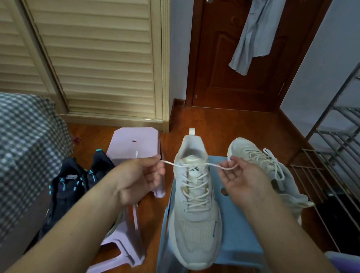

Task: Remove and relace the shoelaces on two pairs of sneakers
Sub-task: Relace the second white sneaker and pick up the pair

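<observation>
1. The cream sneaker [197, 203] stands upright on the blue stool [238, 235], toe toward the person and heel toward the door. In my judgement it sits there to bring the eyelets up within easy reach of both hands.
2. Its shoelace [194, 187] runs in crossed rows up the tongue to the topmost eyelets, with both free ends drawn out sideways. The lacing looks complete and even, so the step in hand is probably the final tightening or the start of a knot.
3. The left hand [140, 178] pinches the left lace end between thumb and fingertips, and a short tip of lace stands up above the pinch.
4. The right hand [241, 176], palm turned up, holds the right end with the fingers curled round it. The lace is taut across the shoe's collar between the two hands, apparently to take up slack evenly.
5. The shoe is pale off-white with a mesh toe and a thick sole, and a small dark logo marks the tongue.
6. The second cream sneaker [265, 165] lies tilted just beside the stool's right edge. It is laced, with loose loops.
7. The black sneakers [75, 177], trimmed in teal, rest on the floor to the left, beside an overturned lilac stool [131, 188]. Whether they are laced cannot be told.
8. A metal rack [349, 133] stands to the right.
</observation>
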Demonstrator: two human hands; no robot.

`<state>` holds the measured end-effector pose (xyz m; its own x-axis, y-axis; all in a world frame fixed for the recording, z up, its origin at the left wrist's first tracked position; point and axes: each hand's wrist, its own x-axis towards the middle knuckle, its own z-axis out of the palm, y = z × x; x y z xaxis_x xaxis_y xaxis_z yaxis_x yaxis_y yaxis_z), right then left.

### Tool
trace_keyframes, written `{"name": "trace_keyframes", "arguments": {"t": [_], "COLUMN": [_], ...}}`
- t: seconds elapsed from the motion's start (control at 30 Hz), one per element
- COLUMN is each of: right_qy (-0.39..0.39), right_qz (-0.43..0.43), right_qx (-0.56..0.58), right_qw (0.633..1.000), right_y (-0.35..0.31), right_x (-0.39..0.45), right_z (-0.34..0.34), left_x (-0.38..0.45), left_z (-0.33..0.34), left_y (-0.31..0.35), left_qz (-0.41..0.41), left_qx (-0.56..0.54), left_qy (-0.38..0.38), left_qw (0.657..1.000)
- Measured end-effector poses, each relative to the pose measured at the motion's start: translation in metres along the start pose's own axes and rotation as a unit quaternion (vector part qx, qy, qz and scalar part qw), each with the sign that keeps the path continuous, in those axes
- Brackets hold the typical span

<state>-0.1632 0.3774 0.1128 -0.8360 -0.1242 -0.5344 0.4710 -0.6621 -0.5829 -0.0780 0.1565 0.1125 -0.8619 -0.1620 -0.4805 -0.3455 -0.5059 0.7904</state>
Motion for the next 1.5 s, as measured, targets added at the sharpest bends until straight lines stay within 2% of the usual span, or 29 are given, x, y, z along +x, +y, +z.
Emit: {"name": "trace_keyframes", "arguments": {"t": [0.07, 0.13, 0.3, 0.47, 0.57, 0.67, 0.7, 0.77, 0.87, 0.97, 1.03, 1.1, 1.17, 1.23, 1.27, 1.3, 1.37, 1.43, 1.5], "right_qy": [0.003, -0.006, -0.050, -0.056, -0.049, -0.034, -0.029, -0.020, -0.009, -0.008, -0.017, -0.040, -0.061, -0.074, -0.081, -0.083, -0.086, -0.117, -0.154], "right_qz": [0.027, 0.048, 0.017, -0.040, -0.038, -0.019, -0.014, -0.008, 0.012, 0.027, 0.013, -0.044, -0.154, -0.255, -0.292, -0.321, -0.360, -0.366, -0.352], "right_qx": [0.007, 0.001, -0.090, -0.128, -0.081, -0.040, -0.042, -0.047, -0.023, 0.009, 0.004, -0.054, -0.166, -0.265, -0.304, -0.348, -0.471, -0.561, -0.589], "right_qw": [1.000, 0.999, 0.994, 0.989, 0.995, 0.998, 0.999, 0.999, 1.000, 1.000, 1.000, 0.997, 0.972, 0.927, 0.903, 0.877, 0.801, 0.734, 0.711], "right_y": [0.005, 0.008, 0.012, 0.023, 0.022, 0.022, 0.023, 0.026, 0.028, 0.027, 0.025, 0.022, 0.017, 0.011, 0.009, 0.009, 0.013, 0.020, 0.022], "right_x": [-0.003, -0.007, -0.015, -0.015, -0.014, -0.007, -0.004, 0.002, 0.007, 0.008, 0.004, -0.005, -0.017, -0.026, -0.026, -0.025, -0.020, -0.013, -0.010], "right_z": [0.002, 0.004, 0.012, 0.011, 0.008, 0.005, 0.005, 0.004, 0.003, 0.000, -0.001, 0.000, 0.005, 0.012, 0.014, 0.015, 0.012, 0.004, 0.000], "left_x": [0.004, 0.004, 0.003, 0.001, -0.001, 0.001, 0.005, 0.014, 0.022, 0.021, 0.019, 0.018, 0.017, 0.015, 0.015, 0.015, 0.017, 0.019, 0.020], "left_z": [0.013, 0.030, 0.061, 0.067, 0.070, 0.068, 0.065, 0.060, 0.055, 0.061, 0.069, 0.076, 0.081, 0.084, 0.085, 0.085, 0.082, 0.078, 0.074], "left_y": [-0.015, -0.028, -0.044, -0.045, -0.040, -0.036, -0.035, -0.033, -0.028, -0.026, -0.025, -0.023, -0.025, -0.027, -0.026, -0.025, -0.021, -0.021, -0.019], "left_qz": [-0.031, -0.037, 0.058, 0.094, 0.204, 0.330, 0.350, 0.380, 0.421, 0.448, 0.449, 0.441, 0.432, 0.430, 0.428, 0.425, 0.413, 0.412, 0.407], "left_qx": [-0.077, -0.067, -0.047, -0.041, -0.038, -0.025, -0.004, 0.092, 0.275, 0.450, 0.539, 0.601, 0.648, 0.687, 0.691, 0.684, 0.654, 0.613, 0.577], "left_qy": [0.049, 0.071, 0.132, 0.166, 0.158, 0.066, 0.045, 0.048, 0.051, 0.033, 0.036, 0.034, 0.017, 0.005, 0.004, 0.007, 0.011, 0.003, -0.010], "left_qw": [0.995, 0.995, 0.988, 0.981, 0.965, 0.941, 0.936, 0.919, 0.863, 0.772, 0.712, 0.666, 0.627, 0.586, 0.583, 0.593, 0.633, 0.675, 0.708]}}
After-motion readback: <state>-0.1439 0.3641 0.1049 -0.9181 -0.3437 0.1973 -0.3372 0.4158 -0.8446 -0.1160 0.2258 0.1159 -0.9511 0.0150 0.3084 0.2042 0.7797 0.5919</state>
